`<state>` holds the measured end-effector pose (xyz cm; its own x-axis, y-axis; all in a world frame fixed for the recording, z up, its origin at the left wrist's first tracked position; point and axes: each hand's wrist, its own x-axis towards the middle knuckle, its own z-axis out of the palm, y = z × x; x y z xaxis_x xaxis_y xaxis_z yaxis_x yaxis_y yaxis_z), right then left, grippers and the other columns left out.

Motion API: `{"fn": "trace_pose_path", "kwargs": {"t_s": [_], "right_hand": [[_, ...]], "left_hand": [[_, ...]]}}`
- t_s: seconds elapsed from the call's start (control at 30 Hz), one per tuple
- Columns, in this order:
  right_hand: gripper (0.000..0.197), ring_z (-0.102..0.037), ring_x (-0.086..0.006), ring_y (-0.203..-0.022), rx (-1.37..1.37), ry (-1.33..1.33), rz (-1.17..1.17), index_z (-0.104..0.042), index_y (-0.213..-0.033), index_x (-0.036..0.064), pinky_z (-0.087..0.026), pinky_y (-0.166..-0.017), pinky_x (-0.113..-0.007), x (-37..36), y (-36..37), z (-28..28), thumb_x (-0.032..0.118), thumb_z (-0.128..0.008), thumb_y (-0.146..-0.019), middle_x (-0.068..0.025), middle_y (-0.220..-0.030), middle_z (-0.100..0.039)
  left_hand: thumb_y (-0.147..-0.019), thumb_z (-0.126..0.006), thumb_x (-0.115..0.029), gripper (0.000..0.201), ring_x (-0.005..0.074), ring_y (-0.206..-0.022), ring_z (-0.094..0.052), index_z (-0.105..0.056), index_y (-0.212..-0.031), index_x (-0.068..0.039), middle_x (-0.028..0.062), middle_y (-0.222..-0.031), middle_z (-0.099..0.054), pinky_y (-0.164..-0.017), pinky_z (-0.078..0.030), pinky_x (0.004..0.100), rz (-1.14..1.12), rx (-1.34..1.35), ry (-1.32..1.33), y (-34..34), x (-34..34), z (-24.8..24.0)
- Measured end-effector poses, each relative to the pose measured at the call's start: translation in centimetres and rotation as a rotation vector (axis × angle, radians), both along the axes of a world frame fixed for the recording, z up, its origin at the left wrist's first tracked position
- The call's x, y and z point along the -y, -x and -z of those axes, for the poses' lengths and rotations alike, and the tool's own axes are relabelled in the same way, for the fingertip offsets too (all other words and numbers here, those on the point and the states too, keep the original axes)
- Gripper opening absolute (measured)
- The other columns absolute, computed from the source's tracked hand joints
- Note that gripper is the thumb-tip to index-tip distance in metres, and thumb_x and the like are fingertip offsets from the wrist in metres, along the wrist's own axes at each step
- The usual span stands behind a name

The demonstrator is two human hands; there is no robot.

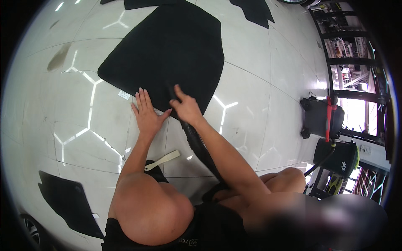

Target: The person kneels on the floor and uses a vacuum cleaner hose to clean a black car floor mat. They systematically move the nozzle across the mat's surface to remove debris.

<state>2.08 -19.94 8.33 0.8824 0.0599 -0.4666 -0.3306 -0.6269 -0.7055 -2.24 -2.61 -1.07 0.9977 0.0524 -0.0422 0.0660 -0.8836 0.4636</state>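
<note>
The left hand (146, 115) lies flat, fingers spread, on the black mat (167, 54) (on the floor) while the right hand (186, 109) grips the black hose (199, 146), cleaning it.

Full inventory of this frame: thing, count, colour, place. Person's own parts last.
large floor mat: 1, black, on the white floor tiles, ahead of the hands
other mats: 3 partly in view, black, two at top edge, one at lower left
vacuum hose: 1, black, from the mat's near edge back under the right forearm
flat tool: 1, cream, on floor by left forearm
machines: 2, black and black-green, right side
left hand: flat, fingers spread, at mat's near edge
right hand: gripping the hose end on the mat
</note>
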Motion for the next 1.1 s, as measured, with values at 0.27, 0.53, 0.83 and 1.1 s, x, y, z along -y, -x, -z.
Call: {"fn": "trace_pose_path", "kwargs": {"t_s": [0.27,0.53,0.83,1.1], "right_hand": [[0.079,-0.07,-0.0483,-0.125,-0.165,0.0,0.091,-0.043,-0.169,0.0108,-0.053,-0.112,-0.047,0.8,-0.7,-1.3,0.033,-0.07,-0.099,-0.0377,-0.131,-0.07],[0.079,-0.07,-0.0477,-0.124,-0.143,0.082,0.114,-0.041,-0.17,0.0137,-0.054,-0.111,-0.05,1.5,-0.8,-1.2,0.035,-0.068,-0.1,-0.0368,-0.13,-0.07],[0.073,-0.067,-0.0429,-0.133,-0.012,-0.032,0.02,-0.048,-0.165,0.0088,-0.05,-0.118,-0.044,6.7,-0.3,1.3,0.028,-0.07,-0.098,-0.0273,-0.143,-0.069],[0.067,-0.062,-0.0417,-0.14,0.058,-0.158,0.079,-0.05,-0.165,0.0151,-0.047,-0.122,-0.043,5.4,0.9,1.1,0.022,-0.069,-0.101,-0.0261,-0.153,-0.061]], "left_hand": [[-0.082,-0.084,-0.068,0.134,0.0358,-0.172,-0.01,-0.019,-0.174,0.003,0.0191,-0.184,-0.016,-0.134,-0.01,0.0645,0.008,-0.028,0.007,-0.1,0.5,-0.8],[-0.082,-0.082,-0.07,0.133,0.0364,-0.171,-0.012,-0.019,-0.174,0.002,0.0191,-0.184,-0.017,-0.134,-0.011,0.0654,-0.005,0.038,-0.016,-0.1,-0.1,-0.2],[-0.085,-0.081,-0.069,0.13,0.037,-0.172,-0.009,-0.018,-0.175,0.001,0.0197,-0.184,-0.014,-0.133,-0.011,0.0666,0.007,0.022,-0.026,0.0,0.7,-0.3],[-0.084,-0.083,-0.068,0.125,0.0427,-0.171,-0.008,-0.024,-0.176,-0.008,0.0233,-0.184,-0.013,-0.13,-0.01,0.0734,0.035,-0.005,-0.043,-0.2,1.1,-0.9]]}}
